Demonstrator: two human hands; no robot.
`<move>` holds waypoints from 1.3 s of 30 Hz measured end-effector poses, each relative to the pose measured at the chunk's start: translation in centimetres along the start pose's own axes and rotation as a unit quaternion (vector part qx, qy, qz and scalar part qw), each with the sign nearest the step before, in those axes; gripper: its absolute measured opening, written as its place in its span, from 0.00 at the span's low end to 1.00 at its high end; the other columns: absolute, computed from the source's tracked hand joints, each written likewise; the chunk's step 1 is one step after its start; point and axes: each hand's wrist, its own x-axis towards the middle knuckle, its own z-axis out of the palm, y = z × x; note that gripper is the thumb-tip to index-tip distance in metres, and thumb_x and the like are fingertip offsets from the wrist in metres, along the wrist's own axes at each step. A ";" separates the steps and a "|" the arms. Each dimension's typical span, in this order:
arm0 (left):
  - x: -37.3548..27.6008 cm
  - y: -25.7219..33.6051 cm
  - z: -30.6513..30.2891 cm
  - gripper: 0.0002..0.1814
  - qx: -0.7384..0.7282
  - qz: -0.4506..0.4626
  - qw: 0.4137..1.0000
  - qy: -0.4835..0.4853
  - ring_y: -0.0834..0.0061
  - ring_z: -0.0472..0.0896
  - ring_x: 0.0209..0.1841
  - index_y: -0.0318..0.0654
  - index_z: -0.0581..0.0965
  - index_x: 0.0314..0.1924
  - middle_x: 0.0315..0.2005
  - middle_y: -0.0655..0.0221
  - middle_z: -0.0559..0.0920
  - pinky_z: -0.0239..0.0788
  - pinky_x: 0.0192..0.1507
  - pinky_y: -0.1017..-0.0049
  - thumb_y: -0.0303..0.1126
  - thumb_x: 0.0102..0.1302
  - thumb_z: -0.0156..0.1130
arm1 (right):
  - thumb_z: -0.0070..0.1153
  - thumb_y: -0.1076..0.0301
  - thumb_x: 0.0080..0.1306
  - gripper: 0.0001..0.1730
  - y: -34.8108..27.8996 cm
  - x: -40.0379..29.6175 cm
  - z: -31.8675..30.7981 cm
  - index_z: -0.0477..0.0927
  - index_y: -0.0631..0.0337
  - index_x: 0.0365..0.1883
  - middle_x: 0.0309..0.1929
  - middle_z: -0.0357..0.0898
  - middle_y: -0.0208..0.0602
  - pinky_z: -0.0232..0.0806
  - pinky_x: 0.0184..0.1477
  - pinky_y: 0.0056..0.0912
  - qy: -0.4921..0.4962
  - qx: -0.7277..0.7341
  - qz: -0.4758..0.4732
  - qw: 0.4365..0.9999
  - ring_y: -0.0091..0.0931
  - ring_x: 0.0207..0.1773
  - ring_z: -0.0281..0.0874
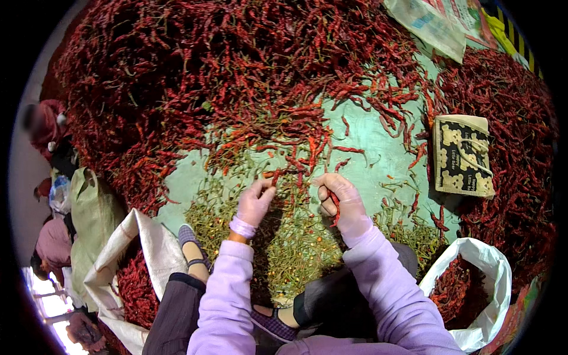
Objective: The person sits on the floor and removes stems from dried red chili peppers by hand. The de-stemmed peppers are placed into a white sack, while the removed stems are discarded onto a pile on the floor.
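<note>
My left hand (256, 204), in a thin translucent glove, pinches a dried red chili pepper (275, 177) between thumb and fingertips. Close by on the right, my right hand (339, 195), gloved the same way, has its fingers curled round a dried red chili (334, 208) that hangs along the palm. The hands are apart. Beneath and between them lies a layer of chili stems (301, 239) on the pale green floor sheet (355, 128). Just ahead, loose red chilies (313, 146) lie at the edge of a large heap (222, 57).
An open white sack (501, 275) holding chilies stands at the right, another woven sack (155, 248) at the left. A bear-patterned bag (463, 155) rests near the right-hand heap (510, 97). A filled green sack (93, 222) and other people (53, 242) are at the far left.
</note>
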 end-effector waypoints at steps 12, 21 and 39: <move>-4.8 0.6 1.2 0.09 0.026 0.023 0.998 -0.053 0.74 0.77 0.30 0.40 0.75 0.39 0.28 0.66 0.79 0.67 0.34 0.77 0.34 0.60 0.54 | 0.49 0.62 0.61 0.10 -0.6 -0.3 0.4 0.75 0.59 0.27 0.19 0.67 0.24 0.48 0.18 0.16 0.026 -0.122 -0.042 0.991 0.14 0.14 0.54; 5.4 -2.8 0.7 0.09 0.304 0.091 0.948 -0.009 0.57 0.74 0.40 0.39 0.73 0.37 0.41 0.60 0.74 0.67 0.42 0.65 0.32 0.56 0.55 | 0.43 0.70 0.60 0.07 -0.7 0.1 0.0 0.73 0.63 0.31 0.21 0.69 0.26 0.48 0.16 0.15 0.000 0.062 0.018 0.998 0.14 0.13 0.54; -5.8 6.3 3.5 0.06 -0.075 0.136 0.988 0.003 0.83 0.72 0.28 0.36 0.73 0.35 0.26 0.72 0.75 0.64 0.32 0.82 0.26 0.57 0.57 | 0.54 0.62 0.59 0.10 1.1 0.4 0.5 0.75 0.60 0.32 0.20 0.68 0.20 0.50 0.18 0.13 0.008 -0.147 0.009 0.989 0.11 0.18 0.57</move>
